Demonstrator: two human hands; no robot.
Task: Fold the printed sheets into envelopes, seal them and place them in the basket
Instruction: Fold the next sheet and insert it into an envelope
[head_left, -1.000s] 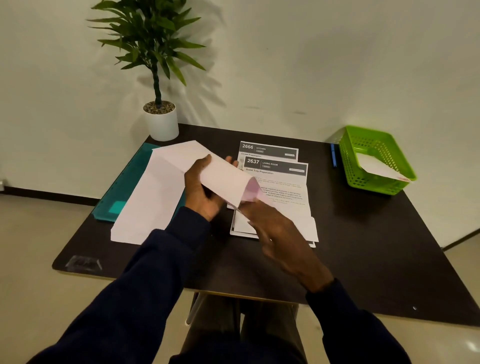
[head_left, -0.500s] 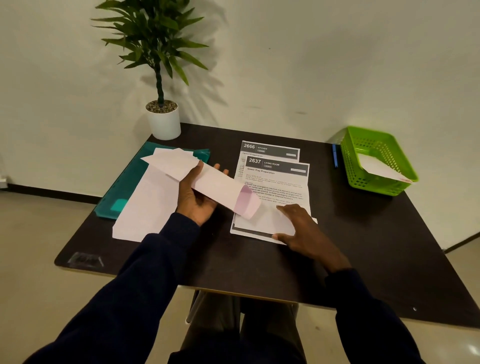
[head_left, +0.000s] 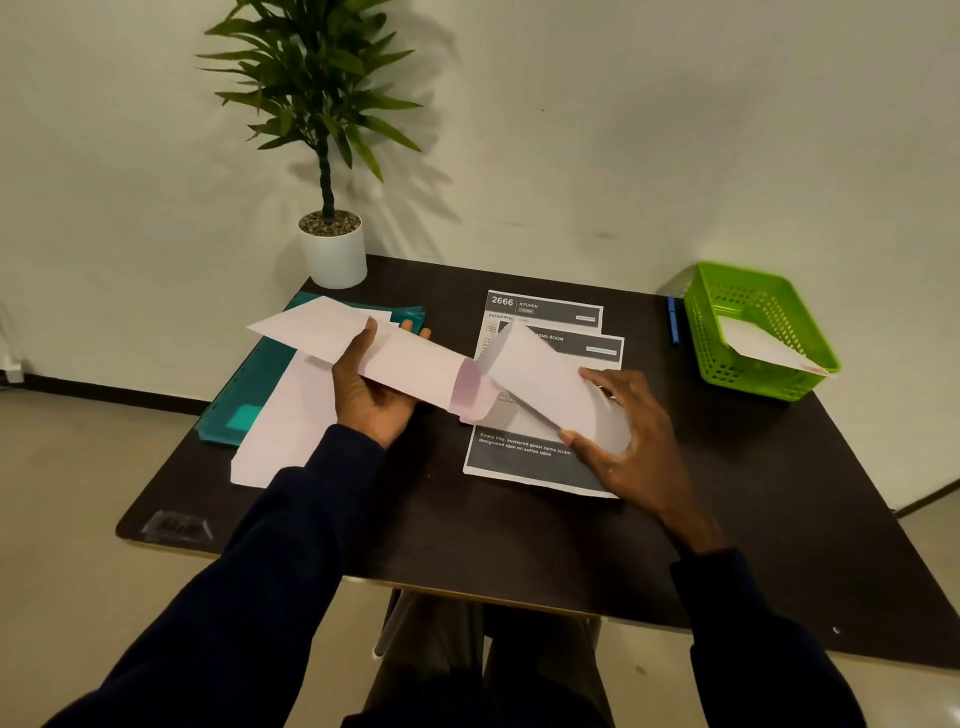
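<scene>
Head view: left hand (head_left: 371, 400) grips one envelope (head_left: 410, 364); right hand (head_left: 631, 447) folds top of two printed sheets (head_left: 540, 379).

Office-type setting. Indicators: a dark rectangular desk (head_left: 727, 519) against a plain off-white wall (head_left: 623, 130); printed sheets with numbered dark headers (head_left: 545, 309) at desk centre; a teal plastic document folder (head_left: 249, 410) left of them; a green perforated plastic basket (head_left: 753, 332) right of them; a potted plant in a white pot (head_left: 332, 249) at the desk's far left corner.

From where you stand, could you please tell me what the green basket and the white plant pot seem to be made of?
The green lattice-walled basket looks like moulded plastic, with regular holes and a slight sheen. The white cylindrical plant pot looks smooth and matte, ceramic or plastic; I cannot tell which.
</scene>
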